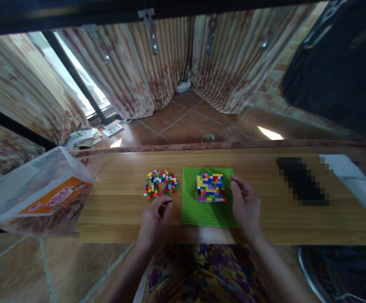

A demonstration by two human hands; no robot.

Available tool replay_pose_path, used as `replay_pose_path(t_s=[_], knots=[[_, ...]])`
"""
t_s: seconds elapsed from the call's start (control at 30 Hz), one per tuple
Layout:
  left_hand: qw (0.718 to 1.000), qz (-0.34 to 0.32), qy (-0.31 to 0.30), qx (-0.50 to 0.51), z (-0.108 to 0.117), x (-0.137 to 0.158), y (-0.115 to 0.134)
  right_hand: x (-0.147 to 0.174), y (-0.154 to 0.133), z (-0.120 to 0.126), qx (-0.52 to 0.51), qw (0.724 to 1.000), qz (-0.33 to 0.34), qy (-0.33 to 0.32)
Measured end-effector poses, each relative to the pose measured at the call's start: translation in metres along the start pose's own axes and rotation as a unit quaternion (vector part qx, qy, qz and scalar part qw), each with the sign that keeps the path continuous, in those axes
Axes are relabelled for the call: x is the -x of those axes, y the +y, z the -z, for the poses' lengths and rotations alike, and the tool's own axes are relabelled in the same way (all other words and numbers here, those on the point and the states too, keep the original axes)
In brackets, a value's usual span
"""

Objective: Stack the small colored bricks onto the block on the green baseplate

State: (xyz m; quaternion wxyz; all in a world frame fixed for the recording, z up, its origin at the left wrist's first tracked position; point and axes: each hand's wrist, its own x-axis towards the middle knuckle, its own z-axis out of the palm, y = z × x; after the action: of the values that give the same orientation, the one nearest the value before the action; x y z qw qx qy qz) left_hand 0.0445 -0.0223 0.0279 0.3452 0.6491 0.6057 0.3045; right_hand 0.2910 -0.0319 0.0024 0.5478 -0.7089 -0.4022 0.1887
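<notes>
My left hand [156, 218] is closed in a pinch just in front of a loose ring of small coloured bricks [172, 186]. A tiny dark green spot shows at its fingertips, too small to name. To its right lies a green studded baseplate [191, 212], carrying a blocky multicoloured brick build [211, 188]. My right hand [247, 206] is at the baseplate's right edge, beside the build. Its fingers are curled, with thumb and index finger close together; whatever they hold, if anything, is hidden.
All this rests on a narrow wooden table [119, 181]. A clear plastic box [75, 166] with an orange label stands at the left end. Toward the right lie a pixelated black object [303, 181] and white sheets [353, 176]. Curtains [132, 71] hang beyond the far edge.
</notes>
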Motion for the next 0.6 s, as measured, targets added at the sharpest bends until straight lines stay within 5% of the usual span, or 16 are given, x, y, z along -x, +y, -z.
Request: replay_pose_path(t_s=[0.27, 0.6], knots=[[0.986, -0.145, -0.083, 0.023, -0.046, -0.028, 0.061, 0.005, 0.015, 0.002, 0.008, 1.0, 0.015, 0.003], [0.954, -0.196, -0.131, -0.184, -0.063, -0.045, 0.075, 0.008, 0.022, 0.0, 0.007, 0.999, 0.033, 0.006]])
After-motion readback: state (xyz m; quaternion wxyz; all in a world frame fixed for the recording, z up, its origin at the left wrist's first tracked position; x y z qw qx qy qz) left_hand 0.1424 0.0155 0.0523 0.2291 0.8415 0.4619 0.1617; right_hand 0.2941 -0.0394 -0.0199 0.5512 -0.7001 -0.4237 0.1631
